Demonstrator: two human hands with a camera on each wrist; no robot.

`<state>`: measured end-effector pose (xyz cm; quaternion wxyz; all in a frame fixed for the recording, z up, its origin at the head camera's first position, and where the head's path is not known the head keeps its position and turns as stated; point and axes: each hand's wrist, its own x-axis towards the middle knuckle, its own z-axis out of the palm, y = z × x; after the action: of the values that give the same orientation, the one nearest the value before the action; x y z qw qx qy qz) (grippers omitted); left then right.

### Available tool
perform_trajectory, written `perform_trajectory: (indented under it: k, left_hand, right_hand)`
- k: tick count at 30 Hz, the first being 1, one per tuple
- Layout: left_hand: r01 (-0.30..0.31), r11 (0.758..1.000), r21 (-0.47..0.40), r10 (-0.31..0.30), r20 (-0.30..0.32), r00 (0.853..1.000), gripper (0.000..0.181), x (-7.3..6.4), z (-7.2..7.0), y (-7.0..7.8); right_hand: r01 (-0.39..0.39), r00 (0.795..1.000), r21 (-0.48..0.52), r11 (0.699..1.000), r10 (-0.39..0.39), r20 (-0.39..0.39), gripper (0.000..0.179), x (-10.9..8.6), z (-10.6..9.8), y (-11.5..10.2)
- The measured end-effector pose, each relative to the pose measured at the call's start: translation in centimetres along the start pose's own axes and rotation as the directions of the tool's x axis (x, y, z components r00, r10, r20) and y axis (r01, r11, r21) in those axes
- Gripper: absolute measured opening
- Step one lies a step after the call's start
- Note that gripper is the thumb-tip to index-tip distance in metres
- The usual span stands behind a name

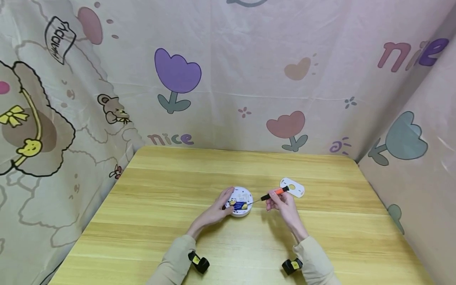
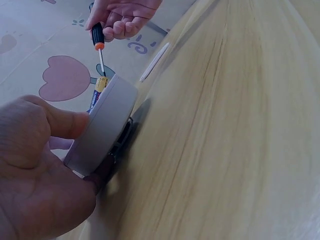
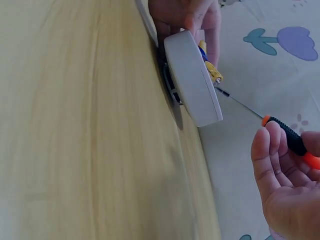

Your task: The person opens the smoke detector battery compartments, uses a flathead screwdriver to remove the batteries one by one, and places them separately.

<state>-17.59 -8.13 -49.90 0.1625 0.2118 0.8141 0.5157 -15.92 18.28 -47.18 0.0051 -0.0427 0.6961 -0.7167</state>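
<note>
A round white casing (image 1: 244,191), which looks like a smoke alarm, stands on the wooden table with blue-and-yellow batteries (image 1: 239,206) in its exposed face. My left hand (image 1: 214,210) grips its left side; in the left wrist view the thumb (image 2: 70,124) presses on the casing's edge. A screwdriver (image 3: 285,134) with a black and orange handle is pinched in my right hand (image 1: 285,206). Its thin shaft points left, and the tip is at the right end of the batteries; whether it touches them I cannot tell. The casing's underside is mostly hidden.
A flat white plate (image 1: 298,189) with rounded ends and a centre hole lies on the table (image 1: 171,178) just beyond my right hand. Printed curtains (image 1: 228,118) hang behind the table and along both sides. Each wrist carries a small black camera (image 1: 199,263).
</note>
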Motion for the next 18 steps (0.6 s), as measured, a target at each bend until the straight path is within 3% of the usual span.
perform_trajectory:
  k: [18]
  left_hand:
    - [-0.006,1.000,-0.010,0.006,0.007,1.000,0.072,0.02,-0.11,-0.03]
  right_hand:
    - [0.010,0.998,0.037,0.999,-0.008,-0.055,0.027,-0.49,0.39,-0.23]
